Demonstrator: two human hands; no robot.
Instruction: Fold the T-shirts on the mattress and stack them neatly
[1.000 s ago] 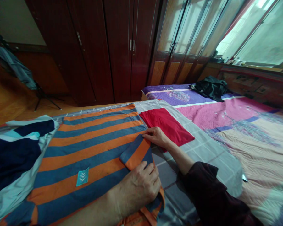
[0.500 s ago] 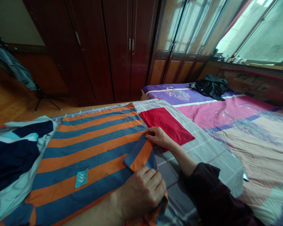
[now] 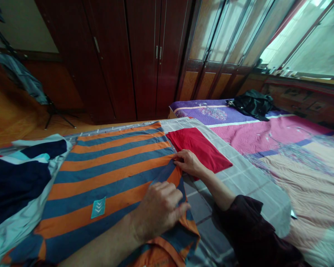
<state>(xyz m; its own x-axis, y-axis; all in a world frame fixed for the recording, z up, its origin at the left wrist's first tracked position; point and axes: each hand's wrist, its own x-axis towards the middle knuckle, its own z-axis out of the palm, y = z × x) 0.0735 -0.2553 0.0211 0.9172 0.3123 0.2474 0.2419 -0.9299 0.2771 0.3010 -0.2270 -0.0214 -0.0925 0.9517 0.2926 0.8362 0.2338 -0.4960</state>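
A large cloth with orange and blue-grey stripes (image 3: 108, 170) lies spread over a grey checked sheet (image 3: 247, 185), with a small teal label (image 3: 98, 207) sewn on it. My left hand (image 3: 158, 211) rests flat on the cloth's right part, fingers slightly apart, over a fold. My right hand (image 3: 189, 163), in a dark sleeve (image 3: 245, 230), pinches the cloth's right edge. Right beside that hand lies a folded red cloth (image 3: 197, 144), partly hidden by the wrist. The cloth's lower end bunches up below my left hand.
A navy, teal and white cloth (image 3: 13, 181) lies along the left side. Farther right spreads a pink and purple quilt (image 3: 267, 133) with a black garment (image 3: 252, 104) on it. A dark wooden wardrobe (image 3: 156, 55) stands behind, above a lower wooden floor.
The striped flap that stood folded over near my hands now lies flatter. My left hand has slid up and left onto it, and the view has shifted slightly.
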